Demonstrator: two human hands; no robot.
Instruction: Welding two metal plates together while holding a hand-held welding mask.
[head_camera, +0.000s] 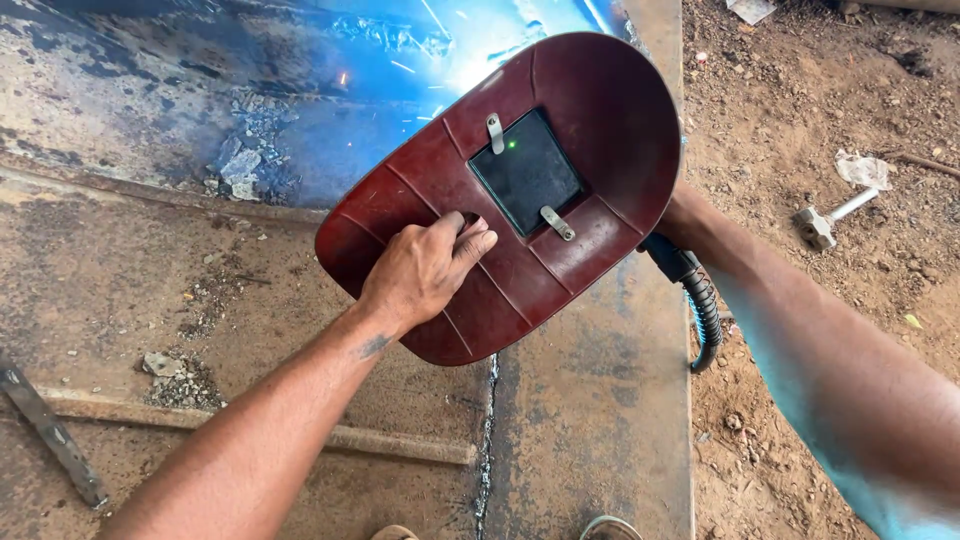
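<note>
My left hand (425, 268) grips the handle of a dark red hand-held welding shield (590, 120) and holds it up over the work. The shield has a dark rectangular viewing window (527, 172) held by two metal clips. My right hand (680, 215) is mostly hidden behind the shield's right edge; it holds a welding electrode holder (672, 260) with a black ribbed cable (706, 320) looping down. Bright blue arc light and sparks (455, 55) glow on the steel plate (150, 260) past the shield's top edge.
A welded seam (487, 440) runs down the rusty plate toward my feet. A steel strip (400, 445) and a flat bar (50, 430) lie at the left. Slag bits (240, 165) are scattered near the arc. On the dirt at right lies a chipping hammer (825, 222).
</note>
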